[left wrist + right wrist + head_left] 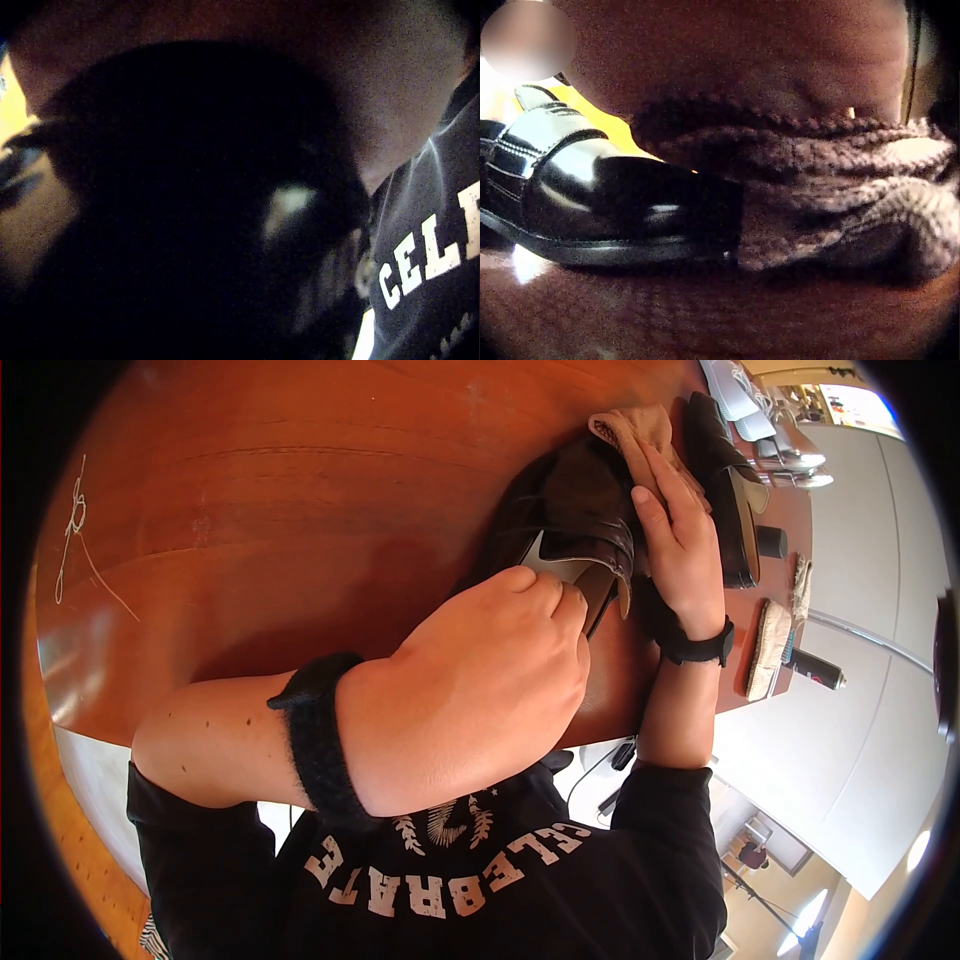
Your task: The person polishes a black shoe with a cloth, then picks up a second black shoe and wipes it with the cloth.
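Note:
A glossy black loafer [577,485] lies on the table in the head view, its opening toward the person. My left hand [490,660] grips it at that opening, knuckles bent and fingertips hidden inside. Along the shoe's outer side, my right hand [685,550] holds a tan cloth [640,430] against the toe area, index finger stretched along it. The right wrist view shows the bunched, coarse-woven cloth [847,202] against the loafer's toe [622,202]. Too dark to show the fingers, the left wrist view holds mainly black shapes and the shirt.
A second black loafer [722,490] lies just right of the right hand. Beyond it are a small black container [770,542], a brush with pale bristles [768,650] and a black spray can [817,668]. Silvery shoes [790,455] stand at the far right. A thin string [75,525] lies at the left.

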Motion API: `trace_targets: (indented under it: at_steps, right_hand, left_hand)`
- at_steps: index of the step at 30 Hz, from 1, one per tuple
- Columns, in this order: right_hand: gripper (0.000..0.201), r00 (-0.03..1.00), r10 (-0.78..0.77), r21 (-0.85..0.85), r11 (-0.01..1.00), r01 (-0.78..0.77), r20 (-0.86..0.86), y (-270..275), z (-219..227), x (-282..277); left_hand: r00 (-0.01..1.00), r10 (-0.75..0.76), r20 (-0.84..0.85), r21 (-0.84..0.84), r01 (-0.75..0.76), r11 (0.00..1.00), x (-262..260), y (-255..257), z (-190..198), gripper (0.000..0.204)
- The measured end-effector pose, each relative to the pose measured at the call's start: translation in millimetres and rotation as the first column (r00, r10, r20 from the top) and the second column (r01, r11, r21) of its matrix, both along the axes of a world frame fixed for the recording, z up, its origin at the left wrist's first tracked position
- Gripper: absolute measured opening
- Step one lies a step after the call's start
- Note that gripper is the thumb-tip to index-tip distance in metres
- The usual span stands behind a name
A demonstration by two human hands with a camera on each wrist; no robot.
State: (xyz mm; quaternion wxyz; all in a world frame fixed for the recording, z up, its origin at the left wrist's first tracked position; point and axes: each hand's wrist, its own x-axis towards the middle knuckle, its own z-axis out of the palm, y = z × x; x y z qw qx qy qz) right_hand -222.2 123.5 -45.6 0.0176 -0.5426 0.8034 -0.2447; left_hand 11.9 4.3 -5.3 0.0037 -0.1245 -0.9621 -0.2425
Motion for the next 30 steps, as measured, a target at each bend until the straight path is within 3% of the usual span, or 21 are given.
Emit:
trace_targets:
  at_steps: [11,15,18,20,21,24,25,30]
  right_hand:
    - [0.032,0.976,-0.215,-0.019,0.976,0.216,0.044,2,-2,-2]
    - [0.032,0.942,-0.257,-0.035,0.962,0.271,0.215,-2,7,9]
    - [0.032,0.973,-0.065,-0.179,0.978,0.106,0.220,-2,3,13]
    - [0.037,0.978,0.172,-0.191,0.970,-0.148,0.116,-4,7,13]
    - [0.041,0.955,0.289,-0.188,0.944,-0.273,0.063,-6,10,13]
    - [0.062,0.864,0.480,-0.197,0.872,-0.449,0.155,-9,12,14]
    - [0.081,0.875,0.456,-0.146,0.888,-0.435,0.165,-9,11,15]
    - [0.081,0.882,0.444,-0.068,0.896,-0.439,0.159,-11,14,15]
  left_hand:
    - [1.000,-0.018,0.004,-0.029,0.018,0.999,1,-2,2,0.040]
    - [1.000,-0.011,0.023,-0.003,0.011,1.000,0,-1,1,0.040]
    - [1.000,-0.003,0.010,0.004,0.003,1.000,0,-1,1,0.040]
    - [1.000,0.006,0.000,0.002,-0.006,1.000,0,-1,0,0.039]
    - [1.000,0.007,0.002,0.006,-0.007,1.000,0,-1,0,0.039]
    - [1.000,0.009,0.005,0.018,-0.009,1.000,0,-1,0,0.038]
    - [1.000,0.010,0.005,0.020,-0.010,1.000,0,0,-1,0.038]
    - [1.000,0.010,0.000,0.013,-0.010,1.000,0,0,-1,0.038]
